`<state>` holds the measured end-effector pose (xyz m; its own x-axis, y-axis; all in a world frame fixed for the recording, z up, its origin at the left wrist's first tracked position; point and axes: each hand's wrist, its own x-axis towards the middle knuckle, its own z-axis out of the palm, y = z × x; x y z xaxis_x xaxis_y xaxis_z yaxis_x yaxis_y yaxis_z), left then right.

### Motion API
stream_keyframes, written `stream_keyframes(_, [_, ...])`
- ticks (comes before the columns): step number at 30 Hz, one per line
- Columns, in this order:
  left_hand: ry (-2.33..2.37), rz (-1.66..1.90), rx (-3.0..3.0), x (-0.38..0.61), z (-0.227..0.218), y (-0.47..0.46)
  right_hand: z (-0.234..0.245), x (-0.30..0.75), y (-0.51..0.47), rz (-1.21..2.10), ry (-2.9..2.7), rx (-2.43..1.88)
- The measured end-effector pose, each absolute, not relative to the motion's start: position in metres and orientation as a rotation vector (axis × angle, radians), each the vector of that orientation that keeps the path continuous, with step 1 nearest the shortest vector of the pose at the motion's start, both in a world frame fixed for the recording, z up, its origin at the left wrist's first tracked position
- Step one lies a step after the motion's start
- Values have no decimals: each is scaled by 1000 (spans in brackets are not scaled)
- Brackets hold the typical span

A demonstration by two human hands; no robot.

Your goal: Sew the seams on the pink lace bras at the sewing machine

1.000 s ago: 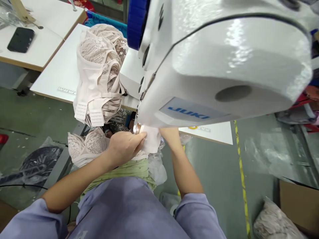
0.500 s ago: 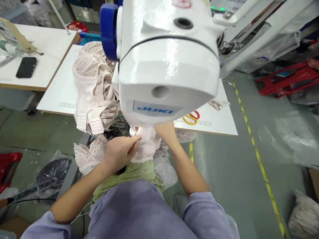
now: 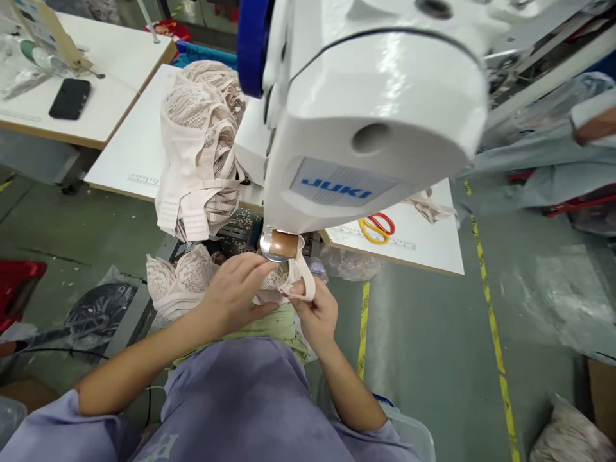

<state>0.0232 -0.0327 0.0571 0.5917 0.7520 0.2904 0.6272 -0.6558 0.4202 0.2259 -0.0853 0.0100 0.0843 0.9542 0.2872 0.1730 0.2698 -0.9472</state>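
Below the head of a white JUKI sewing machine (image 3: 370, 154), my right hand (image 3: 317, 314) pinches a beige bra (image 3: 304, 277) by its strap or band, which loops up over the fingers. My left hand (image 3: 238, 289) is beside the same bra, fingers stretched toward the machine's rounded metal end (image 3: 272, 247) and thumb apart. Part of the bra is hidden behind my left hand and the machine. Just left of that hand, another beige lace bra (image 3: 185, 276) hangs in front of the machine bed.
A pile of beige bras (image 3: 202, 147) lies on the white table (image 3: 125, 154) at left. Red and yellow-handled scissors (image 3: 378, 228) rest on the right part. A black phone (image 3: 70, 99) is on the neighbouring table. At far right, a person's sleeve (image 3: 543, 167) shows.
My right hand has come out from beneath the machine head toward me, drawing up the bra's strap or band. My left hand's fingers have straightened. The view has shifted, and a person appears at right.
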Motion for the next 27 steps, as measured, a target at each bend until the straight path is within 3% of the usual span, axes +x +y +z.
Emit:
stream_keyframes(4, [824, 679, 2679, 33, 43, -31, 13, 229, -108, 489, -1751, -931])
stream_keyframes(9, [821, 938, 2727, 30, 44, -26, 18, 234, -114, 359, -1834, -912])
stream_keyframes(27, [863, 953, 2718, 24, 52, -29, 6, 239, -121, 630, -1875, -1105])
